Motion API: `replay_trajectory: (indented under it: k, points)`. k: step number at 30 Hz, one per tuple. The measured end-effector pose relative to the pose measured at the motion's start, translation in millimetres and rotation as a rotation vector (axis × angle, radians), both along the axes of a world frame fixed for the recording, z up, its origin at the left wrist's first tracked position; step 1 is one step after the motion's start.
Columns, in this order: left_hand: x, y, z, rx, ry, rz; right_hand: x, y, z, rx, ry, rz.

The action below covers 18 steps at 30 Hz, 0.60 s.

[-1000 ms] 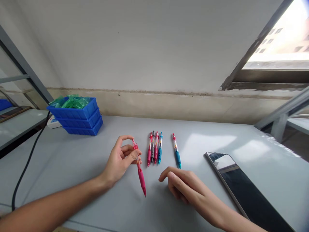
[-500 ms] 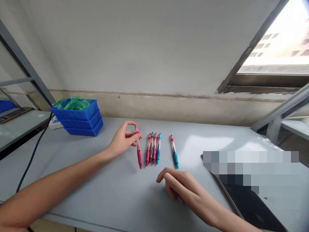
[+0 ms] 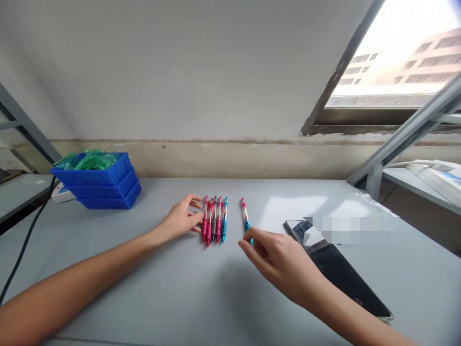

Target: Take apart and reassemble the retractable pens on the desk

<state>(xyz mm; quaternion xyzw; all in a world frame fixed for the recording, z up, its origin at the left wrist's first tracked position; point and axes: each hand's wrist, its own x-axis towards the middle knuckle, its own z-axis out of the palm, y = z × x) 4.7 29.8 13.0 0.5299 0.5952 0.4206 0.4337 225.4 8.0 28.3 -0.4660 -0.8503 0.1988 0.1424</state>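
A row of slim click pens lies on the grey table, with pink pens (image 3: 208,229), a grey-black pen (image 3: 213,230) and a blue pen (image 3: 224,227) side by side. My left hand (image 3: 182,217) rests just left of the row, fingers apart, its fingertips close to the outermost pink pen. To the right, a separate pen (image 3: 245,211) has a red top and a blue grip. Over that grip hovers my right hand (image 3: 279,254), thumb and index finger bent and slightly apart. It hides part of the grip; whether it touches the pen is unclear.
Stacked blue bins (image 3: 104,187) holding green plastic packets (image 3: 95,159) stand at the back left, beside a black cable (image 3: 27,238). A dark phone or tablet (image 3: 334,269) lies right of my right hand, partly blurred out. Metal frame bars (image 3: 399,127) rise at both sides.
My left hand has let go of a pink pen, which now lies at the left of the row. My right hand has moved forward over the separate pen. The view has shifted.
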Motion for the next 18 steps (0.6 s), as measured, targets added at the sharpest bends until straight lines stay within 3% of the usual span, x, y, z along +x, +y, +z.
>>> replay_trajectory:
  k: [2,5,12,18]
  points:
    - [0.1,-15.1,4.4,-0.021,0.001,-0.028,1.9,8.3,-3.2,0.118,-0.22,-0.153]
    - [0.2,-38.3,9.8,-0.019,0.017,-0.037,2.0,16.9,-10.8,0.152,-0.367,-0.233]
    - [4.3,-82.1,9.7,0.004,0.027,-0.116,-1.0,21.9,-24.0,0.151,-0.372,-0.264]
    - [-0.8,-88.2,2.1,0.053,-0.092,-0.12,4.4,22.6,-9.4,0.126,-0.235,-0.289]
